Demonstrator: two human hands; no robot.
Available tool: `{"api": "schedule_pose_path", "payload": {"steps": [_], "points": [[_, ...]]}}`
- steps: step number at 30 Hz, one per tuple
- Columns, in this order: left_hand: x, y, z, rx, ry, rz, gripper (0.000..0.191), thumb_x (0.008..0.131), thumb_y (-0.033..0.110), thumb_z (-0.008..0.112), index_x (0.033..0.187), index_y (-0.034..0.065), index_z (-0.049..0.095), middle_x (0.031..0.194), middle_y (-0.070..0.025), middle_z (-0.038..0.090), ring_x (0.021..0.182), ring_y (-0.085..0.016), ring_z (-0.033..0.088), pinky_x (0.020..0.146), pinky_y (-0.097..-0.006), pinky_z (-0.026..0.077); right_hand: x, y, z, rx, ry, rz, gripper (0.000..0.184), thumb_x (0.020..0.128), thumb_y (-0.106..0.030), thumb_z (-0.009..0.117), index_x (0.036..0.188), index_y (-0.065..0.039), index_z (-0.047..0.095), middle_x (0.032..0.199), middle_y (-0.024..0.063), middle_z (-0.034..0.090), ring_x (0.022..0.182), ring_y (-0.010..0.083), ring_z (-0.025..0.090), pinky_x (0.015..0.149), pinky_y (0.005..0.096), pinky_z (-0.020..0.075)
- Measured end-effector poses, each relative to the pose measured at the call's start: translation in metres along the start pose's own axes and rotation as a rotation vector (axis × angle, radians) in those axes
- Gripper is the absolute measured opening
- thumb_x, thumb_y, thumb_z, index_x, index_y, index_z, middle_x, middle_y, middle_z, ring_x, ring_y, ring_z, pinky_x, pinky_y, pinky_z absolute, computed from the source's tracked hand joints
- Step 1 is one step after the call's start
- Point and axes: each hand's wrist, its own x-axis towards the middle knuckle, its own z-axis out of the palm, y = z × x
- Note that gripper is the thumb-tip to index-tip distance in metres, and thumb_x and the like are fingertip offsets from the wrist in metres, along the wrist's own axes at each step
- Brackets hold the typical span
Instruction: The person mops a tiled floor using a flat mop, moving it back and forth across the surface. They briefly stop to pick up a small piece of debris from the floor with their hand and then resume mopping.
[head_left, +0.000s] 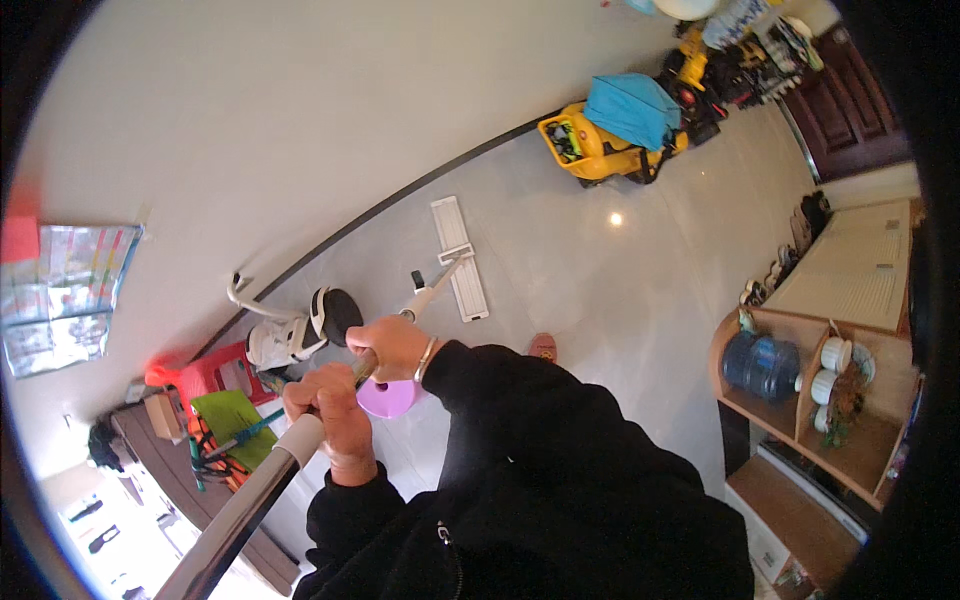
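Observation:
Both of my hands grip the pole of a flat mop, which slants from the lower left up to the floor. My left hand (334, 416) wraps the pole just above a white sleeve (301, 442), near the shiny metal upper tube (232, 517). Further down the pole is my right hand (397, 349), with a silver bangle (425, 358) at its wrist. The long white mop head (471, 291) rests on the grey tiled floor (592, 292). A pink slipper (543, 347) shows beyond my black sleeve.
Left of the pole stand a white item with a round black part (289, 341), a purple stool (390, 400) and a red plastic stool (214, 382). A yellow ride-on toy (600, 161) sits by the wall. On the right, a wooden cabinet (761, 420) holds a water bottle (761, 366).

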Motion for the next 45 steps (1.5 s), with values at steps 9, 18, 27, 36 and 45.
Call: {"api": "schedule_pose_path", "payload": {"steps": [9, 18, 27, 36, 45], "points": [[-0.039, -0.007, 0.111, -0.209, -0.291, -0.068, 0.025, 0.093, 0.01, 0.056, 0.076, 0.0112, 0.038, 0.061, -0.0002, 0.04, 0.052, -0.011, 0.033, 0.054, -0.0292, 0.029, -0.111, 0.021, -0.095, -0.098, 0.292, 0.079, 0.022, 0.065, -0.013, 0.07, 0.076, -0.011, 0.051, 0.063, 0.0103, 0.057, 0.063, 0.0374, 0.059, 0.054, 0.0452, 0.043], [-0.071, 0.006, 0.17, -0.215, -0.626, -0.079, 0.025, 0.087, 0.002, 0.062, 0.077, 0.0087, 0.04, 0.066, -0.0026, 0.047, 0.057, -0.014, 0.044, 0.058, -0.0303, 0.037, -0.186, 0.021, -0.13, -0.077, 0.59, 0.117, 0.022, 0.069, -0.016, 0.068, 0.073, -0.01, 0.047, 0.061, 0.0114, 0.054, 0.061, 0.0378, 0.057, 0.053, 0.0458, 0.0402], [-0.051, 0.008, 0.182, -0.263, -1.055, -0.129, 0.017, 0.081, 0.006, 0.063, 0.076, 0.0047, 0.047, 0.064, -0.0049, 0.048, 0.058, -0.019, 0.043, 0.059, -0.0357, 0.037, -0.215, 0.026, -0.133, -0.182, 0.893, 0.028, 0.02, 0.067, -0.012, 0.069, 0.075, -0.009, 0.05, 0.06, 0.0072, 0.052, 0.055, 0.0303, 0.055, 0.049, 0.0393, 0.0396], [-0.034, 0.019, 0.237, -0.409, -0.986, -0.107, 0.024, 0.084, 0.018, 0.066, 0.084, 0.0084, 0.043, 0.069, -0.0045, 0.049, 0.064, -0.018, 0.047, 0.069, -0.0377, 0.038, -0.196, 0.036, -0.174, -0.355, 1.203, -0.106, 0.022, 0.068, -0.006, 0.068, 0.087, -0.009, 0.058, 0.06, 0.0017, 0.054, 0.054, 0.0233, 0.056, 0.049, 0.0341, 0.0403], [-0.054, -0.012, 0.283, -0.238, -0.804, -0.057, 0.019, 0.088, 0.0, 0.054, 0.077, 0.0075, 0.04, 0.065, -0.0042, 0.046, 0.061, -0.015, 0.044, 0.064, -0.033, 0.038, -0.202, 0.066, -0.208, -0.37, 1.285, 0.011, 0.025, 0.065, -0.001, 0.067, 0.085, -0.01, 0.054, 0.066, 0.002, 0.054, 0.062, 0.0253, 0.056, 0.058, 0.036, 0.0415]]}}
